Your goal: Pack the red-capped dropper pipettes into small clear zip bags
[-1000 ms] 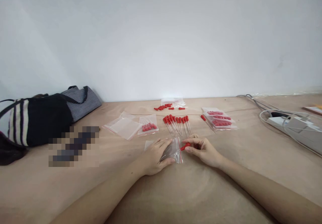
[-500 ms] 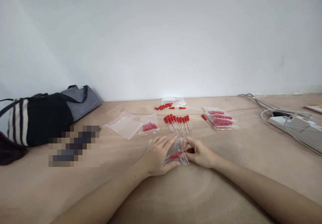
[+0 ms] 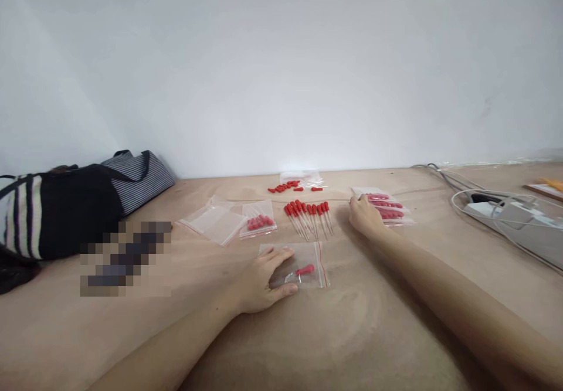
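Note:
My left hand (image 3: pixel 263 279) lies flat with its fingers apart, resting on a clear zip bag (image 3: pixel 316 256) in front of me. Inside that bag is one dropper with a red bulb (image 3: pixel 305 269); its tube end is partly under my hand. My right hand (image 3: pixel 366 215) reaches forward, fingers pinched together, at the left edge of some filled bags (image 3: pixel 391 205) of red-bulbed droppers. Whatever its fingertips hold is hidden. Between the hands and the wall, several glass droppers (image 3: pixel 308 212) with red bulbs lie in a row.
Left of the row are a bag of droppers (image 3: pixel 260 222) and flat zip bags (image 3: pixel 215 221). Loose red bulbs (image 3: pixel 281 187) lie near the wall beside a clear bag (image 3: pixel 303 176). Dark bags (image 3: pixel 79 203) stand left; a white power strip (image 3: pixel 505 218) with cables sits right.
My right hand has left the zip bag's mouth and moved forward and right, covering the spot where a lone dropper lay. The dropper in the bag stays there; my left hand shifted slightly left.

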`<state>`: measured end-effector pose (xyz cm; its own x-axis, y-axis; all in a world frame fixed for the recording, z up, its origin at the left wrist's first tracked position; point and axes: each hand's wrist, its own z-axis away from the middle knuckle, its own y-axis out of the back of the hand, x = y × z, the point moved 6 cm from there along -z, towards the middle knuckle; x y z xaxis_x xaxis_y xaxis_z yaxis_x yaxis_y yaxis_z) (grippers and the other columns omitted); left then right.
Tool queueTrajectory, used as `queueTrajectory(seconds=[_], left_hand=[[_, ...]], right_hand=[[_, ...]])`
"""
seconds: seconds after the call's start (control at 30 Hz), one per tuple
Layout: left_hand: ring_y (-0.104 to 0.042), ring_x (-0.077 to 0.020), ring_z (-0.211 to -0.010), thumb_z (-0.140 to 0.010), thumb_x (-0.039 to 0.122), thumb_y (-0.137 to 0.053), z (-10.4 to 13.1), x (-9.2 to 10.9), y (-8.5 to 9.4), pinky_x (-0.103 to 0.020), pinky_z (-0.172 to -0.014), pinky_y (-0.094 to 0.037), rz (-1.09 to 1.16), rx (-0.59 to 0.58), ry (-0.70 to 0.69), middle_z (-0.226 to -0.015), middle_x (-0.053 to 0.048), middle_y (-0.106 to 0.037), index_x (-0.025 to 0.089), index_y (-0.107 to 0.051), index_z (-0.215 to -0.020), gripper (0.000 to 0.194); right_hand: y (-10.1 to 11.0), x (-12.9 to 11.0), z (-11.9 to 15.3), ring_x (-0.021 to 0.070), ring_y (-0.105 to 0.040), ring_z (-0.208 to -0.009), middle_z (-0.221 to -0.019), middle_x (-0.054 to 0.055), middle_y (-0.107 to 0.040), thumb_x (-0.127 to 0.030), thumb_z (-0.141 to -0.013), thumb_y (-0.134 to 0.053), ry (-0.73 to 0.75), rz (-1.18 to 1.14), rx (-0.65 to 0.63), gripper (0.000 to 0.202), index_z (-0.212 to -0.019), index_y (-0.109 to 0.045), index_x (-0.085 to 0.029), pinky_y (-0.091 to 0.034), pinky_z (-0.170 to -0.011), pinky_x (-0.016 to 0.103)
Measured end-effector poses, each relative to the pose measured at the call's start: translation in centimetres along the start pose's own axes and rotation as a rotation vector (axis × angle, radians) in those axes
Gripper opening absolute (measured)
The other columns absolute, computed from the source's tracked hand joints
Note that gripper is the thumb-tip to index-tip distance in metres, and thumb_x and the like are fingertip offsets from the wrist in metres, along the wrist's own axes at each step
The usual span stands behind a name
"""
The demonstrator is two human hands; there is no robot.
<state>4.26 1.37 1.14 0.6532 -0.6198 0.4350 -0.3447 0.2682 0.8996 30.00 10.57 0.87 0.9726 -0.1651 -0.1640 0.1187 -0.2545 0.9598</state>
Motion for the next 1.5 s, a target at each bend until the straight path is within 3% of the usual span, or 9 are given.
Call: queueTrajectory(seconds=[0.27,0.43,0.53,0.6,0.67,0.8,1.07,1.2,1.5], left_hand=[[-0.031,-0.0284,-0.124,-0.078,0.046,-0.05,-0.1,-0.1,-0.2,-0.046,-0.104,-0.022,-0.008,-0.039,-0.009,-0.131,-0.011,-0.041,0.015,-0.037,-0.125,0.058],[-0.031,-0.028,-0.124,-0.078,0.044,-0.051,-0.1,0.0,-0.1,-0.046,-0.104,-0.022,-0.011,-0.033,-0.005,-0.131,-0.01,-0.042,0.015,-0.038,-0.125,0.057],[-0.032,-0.0281,-0.123,-0.077,0.043,-0.053,-0.1,0.2,0.0,-0.046,-0.103,-0.023,-0.002,-0.02,-0.004,-0.13,-0.009,-0.044,0.017,-0.04,-0.124,0.055],[-0.033,-0.028,-0.123,-0.077,0.043,-0.053,0.0,0.2,0.1,-0.046,-0.103,-0.023,0.004,-0.019,0.0,-0.129,-0.008,-0.044,0.018,-0.04,-0.124,0.055],[-0.033,-0.0279,-0.123,-0.077,0.043,-0.052,0.0,0.1,0.1,-0.046,-0.103,-0.024,0.005,-0.024,0.01,-0.13,-0.008,-0.044,0.018,-0.04,-0.124,0.055],[-0.032,-0.0281,-0.124,-0.076,0.044,-0.053,-0.1,0.0,0.0,-0.046,-0.103,-0.024,0.0,-0.038,0.036,-0.131,-0.008,-0.042,0.018,-0.04,-0.125,0.056],[-0.033,-0.027,-0.123,-0.077,0.043,-0.053,-0.1,0.2,0.1,-0.043,-0.103,-0.024,-0.004,-0.019,0.018,-0.13,-0.008,-0.043,0.018,-0.04,-0.124,0.055],[-0.032,-0.0275,-0.124,-0.077,0.044,-0.052,-0.1,0.1,0.0,-0.045,-0.103,-0.024,0.002,-0.028,0.028,-0.131,-0.008,-0.042,0.018,-0.039,-0.125,0.056],[-0.033,-0.0262,-0.123,-0.077,0.044,-0.052,-0.2,0.1,-0.1,-0.044,-0.104,-0.022,0.01,-0.026,0.003,-0.131,-0.007,-0.042,0.021,-0.038,-0.125,0.055]], right_hand=[[-2.0,-0.8,-1.6,0.0338,-0.052,-0.096,-0.103,0.031,-0.049,-0.002,-0.075,-0.032,-0.056,0.033,0.003,0.039,-0.112,-0.042,0.006,-0.046,-0.07,0.043],[-0.2,-1.0,-1.4,0.0343,-0.048,-0.101,-0.107,0.029,-0.049,-0.003,-0.071,-0.037,0.053,-0.091,0.004,0.042,-0.112,-0.043,0.003,-0.043,-0.076,0.042],[1.6,-0.3,-0.2,0.0255,-0.054,-0.089,-0.096,0.019,-0.055,-0.008,-0.074,-0.038,0.12,-0.215,0.0,0.039,-0.112,-0.043,-0.005,-0.044,-0.072,0.034],[2.3,0.1,1.1,0.0174,-0.055,-0.072,-0.081,0.007,-0.057,-0.016,-0.078,-0.035,0.155,-0.417,-0.019,0.033,-0.11,-0.044,-0.014,-0.045,-0.064,0.028],[2.1,0.4,2.8,0.0133,-0.05,-0.054,-0.064,-0.002,-0.05,-0.026,-0.079,-0.037,0.103,-0.985,-0.066,0.026,-0.103,-0.045,-0.02,-0.042,-0.052,0.027],[-0.1,0.2,6.1,0.0089,-0.045,-0.048,-0.059,-0.008,-0.043,-0.032,-0.068,-0.053,-0.096,-1.585,-0.082,0.026,-0.09,-0.044,-0.023,-0.04,-0.05,0.024],[-1.6,-0.9,8.0,0.0087,-0.048,-0.053,-0.064,-0.007,-0.044,-0.038,-0.066,-0.059,-0.166,-1.662,-0.047,0.034,-0.092,-0.043,-0.024,-0.044,-0.056,0.026],[-1.4,-2.0,8.8,0.008,-0.049,-0.056,-0.069,-0.006,-0.046,-0.04,-0.064,-0.064,-0.14,-1.697,-0.148,0.035,-0.087,-0.044,-0.023,-0.045,-0.061,0.027],[-1.4,-4.4,10.0,0.0088,-0.046,-0.052,-0.061,-0.002,-0.056,-0.037,-0.06,-0.069,0.126,-1.317,-0.319,0.027,-0.071,-0.054,-0.017,-0.036,-0.051,0.022]])
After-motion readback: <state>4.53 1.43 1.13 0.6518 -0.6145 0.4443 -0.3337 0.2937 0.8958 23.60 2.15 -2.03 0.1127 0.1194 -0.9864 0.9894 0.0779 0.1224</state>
